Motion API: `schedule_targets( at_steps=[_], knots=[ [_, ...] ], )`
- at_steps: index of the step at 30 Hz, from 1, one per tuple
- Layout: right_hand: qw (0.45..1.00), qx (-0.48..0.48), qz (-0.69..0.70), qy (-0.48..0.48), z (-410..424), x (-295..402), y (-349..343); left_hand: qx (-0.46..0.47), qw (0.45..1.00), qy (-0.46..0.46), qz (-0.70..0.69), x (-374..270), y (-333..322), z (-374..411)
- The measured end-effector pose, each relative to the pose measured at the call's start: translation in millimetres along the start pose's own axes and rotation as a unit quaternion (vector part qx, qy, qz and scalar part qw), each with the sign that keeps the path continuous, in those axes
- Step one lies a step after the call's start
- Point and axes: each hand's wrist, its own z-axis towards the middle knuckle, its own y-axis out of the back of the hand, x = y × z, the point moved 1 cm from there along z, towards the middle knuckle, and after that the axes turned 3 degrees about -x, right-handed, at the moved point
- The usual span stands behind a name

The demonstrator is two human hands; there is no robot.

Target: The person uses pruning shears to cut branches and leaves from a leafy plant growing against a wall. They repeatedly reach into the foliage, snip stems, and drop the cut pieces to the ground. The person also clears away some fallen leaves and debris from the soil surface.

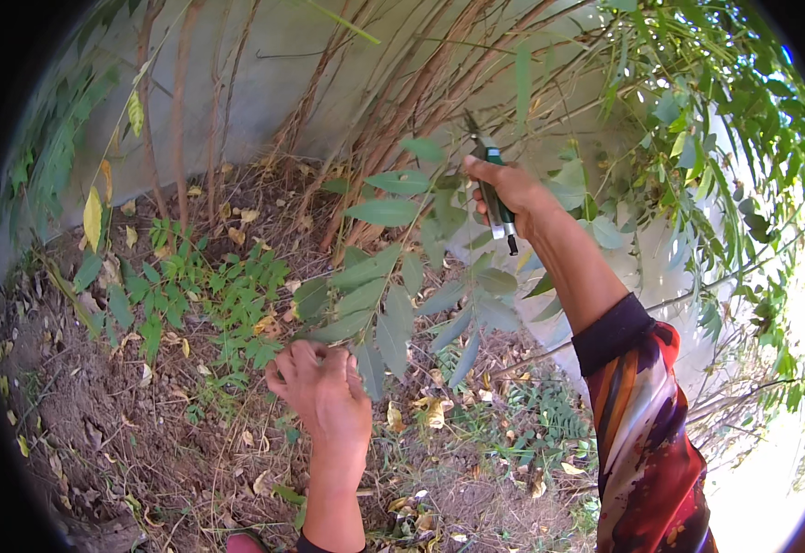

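My right hand (510, 193) grips green-handled pruning shears (491, 155) at upper centre right, their dark blades pointing up toward thin branches. Whether the blades touch a stem cannot be told. Lower and to the left, my left hand (326, 380) has its fingers curled at the tip of a leafy green branch (378, 276). The fingertips are partly hidden, but they seem to pinch the leaves there. The branch's long leaflets spread up and right between my two hands.
Brown shrub stems (402, 110) rise in front of a pale wall (264, 76). Dense foliage (720, 138) hangs at the right. Low green plants (236, 283) grow left of centre. Dry leaves and twigs litter the soil (167, 428). Part of a shoe (243, 542) shows at the bottom edge.
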Motion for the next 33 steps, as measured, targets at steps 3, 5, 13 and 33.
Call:
schedule_targets(
  at_steps=[3, 5, 13, 33],
  knots=[
    [0.998, -0.035, 0.028, 0.052, -11.3, -8.4, -13.6, -0.009, 1.000, 0.006, 0.013, 5.1, -1.6, -3.0],
    [0.996, -0.023, 0.036, 0.081, -15.5, -22.8, -14.4, -0.011, 1.000, 0.004, 0.018, 5.4, -2.5, -4.3],
    [0.984, 0.110, -0.130, 0.045, -14.9, -48.3, -54.2, 0.042, 0.996, -0.012, 0.075, 27.9, -27.0, -18.4],
    [0.910, 0.100, -0.399, 0.044, -22.8, -48.3, -146.8, 0.068, 0.991, -0.072, 0.091, 47.8, -54.6, -40.5]
  ],
)
